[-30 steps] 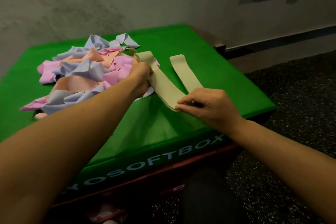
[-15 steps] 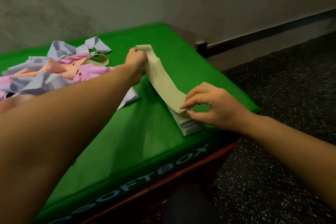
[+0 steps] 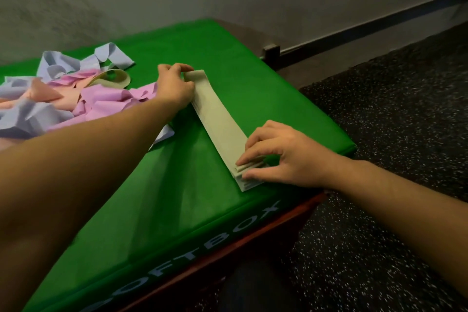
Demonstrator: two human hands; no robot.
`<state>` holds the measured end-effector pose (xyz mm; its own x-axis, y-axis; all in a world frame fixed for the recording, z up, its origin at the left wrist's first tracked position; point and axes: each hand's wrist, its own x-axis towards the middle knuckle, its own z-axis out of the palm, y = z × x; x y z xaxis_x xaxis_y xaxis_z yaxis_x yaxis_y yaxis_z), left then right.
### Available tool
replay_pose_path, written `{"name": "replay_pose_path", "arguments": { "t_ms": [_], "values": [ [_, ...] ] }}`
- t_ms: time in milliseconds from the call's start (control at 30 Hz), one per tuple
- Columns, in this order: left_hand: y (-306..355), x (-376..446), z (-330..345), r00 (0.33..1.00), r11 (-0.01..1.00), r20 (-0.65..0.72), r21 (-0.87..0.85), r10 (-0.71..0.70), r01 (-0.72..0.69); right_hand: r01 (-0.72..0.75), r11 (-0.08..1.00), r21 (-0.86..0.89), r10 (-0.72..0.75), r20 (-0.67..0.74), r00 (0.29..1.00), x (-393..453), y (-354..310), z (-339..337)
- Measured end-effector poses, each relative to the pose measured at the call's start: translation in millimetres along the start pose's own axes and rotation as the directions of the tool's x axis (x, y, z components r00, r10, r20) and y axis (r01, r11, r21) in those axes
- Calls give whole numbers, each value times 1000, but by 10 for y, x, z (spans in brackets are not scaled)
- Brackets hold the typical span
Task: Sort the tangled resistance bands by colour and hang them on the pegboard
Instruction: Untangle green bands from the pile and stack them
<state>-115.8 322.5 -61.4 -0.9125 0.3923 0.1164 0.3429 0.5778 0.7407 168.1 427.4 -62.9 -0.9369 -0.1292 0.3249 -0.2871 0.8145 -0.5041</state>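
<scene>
In front of me is the green soft box (image 3: 177, 185), standing on a dark speckled floor (image 3: 379, 235). On its left part lies the tangled pile of bands (image 3: 63, 99), lilac, pink and peach together. A stack of beige bands (image 3: 220, 121) lies flat near the right edge. My left hand (image 3: 174, 86) pinches its far end with closed fingers. My right hand (image 3: 281, 157) pinches the near end between thumb and fingertips.

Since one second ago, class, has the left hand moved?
Yes. The left hand has drawn away from the tangled pile, rightwards across the green box, laying its band flat.
</scene>
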Motion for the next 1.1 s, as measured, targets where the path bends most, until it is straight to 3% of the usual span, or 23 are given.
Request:
{"name": "replay_pose_path", "arguments": {
  "t_ms": [100, 267, 467, 667, 800, 867, 933, 1000, 1100],
  "values": [
    [-34, 6, -21, 1000, 997, 14, 67, 26, -27, -3, 1000, 10, 3, -8, 1000, -14, -8, -10],
    [-18, -120, -140, 999, 999, 3, -7, 48, -48, -31, 999, 28, 32, -31, 999, 34, -104, -44],
    [-65, -392, -680, 976, 972, 9, 81, 219, -219, -22, 995, 94, 35, -137, 990, 354, -349, -66],
    [-454, -708, -1493, 922, 821, 149, 420, 358, -387, -22, 985, 172, 47, -146, 988, 848, -681, 162],
    [-958, -729, -1975, 912, 607, 165, 700, 376, -377, -59, 952, 301, 110, -154, 982, 1250, -820, 395],
    [-1208, -707, -2162, 931, 555, 168, 763, 324, -331, -68, 940, 336, 131, -167, 977, 1488, -853, 519],
    [-1423, -672, -2299, 952, 585, 173, 756, 252, -292, -71, 937, 343, 144, -191, 971, 1746, -878, 622],
    [-1591, -640, -2377, 967, 678, 174, 690, 184, -253, -94, 937, 336, 173, -215, 961, 2026, -887, 706],
    [-1830, -595, -2346, 973, 743, 153, 628, 174, -232, -114, 962, 247, 173, -232, 957, 2486, -899, 822]
  ]
}}
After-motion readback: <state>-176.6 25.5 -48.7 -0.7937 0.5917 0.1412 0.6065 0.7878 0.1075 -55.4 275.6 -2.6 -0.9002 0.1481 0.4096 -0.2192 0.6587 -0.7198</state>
